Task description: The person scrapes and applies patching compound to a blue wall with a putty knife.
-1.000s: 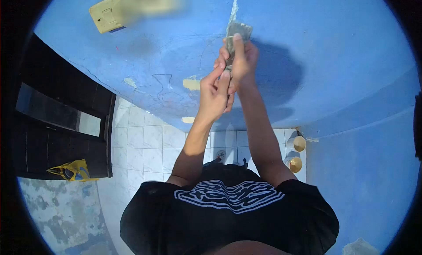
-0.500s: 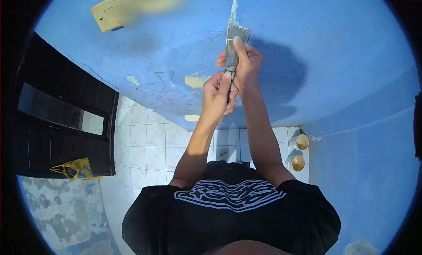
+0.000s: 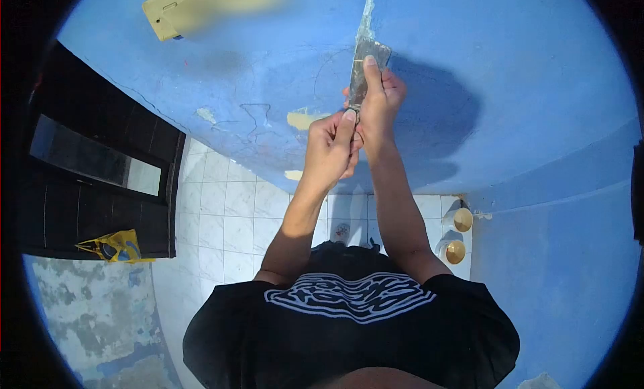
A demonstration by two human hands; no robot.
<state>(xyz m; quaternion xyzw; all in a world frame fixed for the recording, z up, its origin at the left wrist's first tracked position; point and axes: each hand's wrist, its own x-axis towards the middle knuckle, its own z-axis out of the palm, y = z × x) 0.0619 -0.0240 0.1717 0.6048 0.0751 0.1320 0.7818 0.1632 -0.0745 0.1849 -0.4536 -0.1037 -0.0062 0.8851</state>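
A putty knife with a wide grey metal blade (image 3: 359, 80) is held upright in front of the blue wall (image 3: 429, 26). My left hand (image 3: 330, 146) is closed round its handle, thumb near the base of the blade. My right hand (image 3: 380, 104) grips the blade from the right, its thumb lying on the metal face. Just above the blade's top edge, a pale rough strip of filler (image 3: 365, 23) runs up the wall. Most of the handle is hidden by my fingers.
Two round containers (image 3: 463, 220) stand on the white tiled floor (image 3: 211, 198) at the right. A dark door or cabinet (image 3: 100, 208) is at the left, with a yellow bag (image 3: 124, 245) near its bottom. A cream plastic object (image 3: 161, 13) is at the upper left.
The blade has shifted slightly right in view and tilts a little more to the right, both hands still on it. The surroundings have shifted slightly with the camera.
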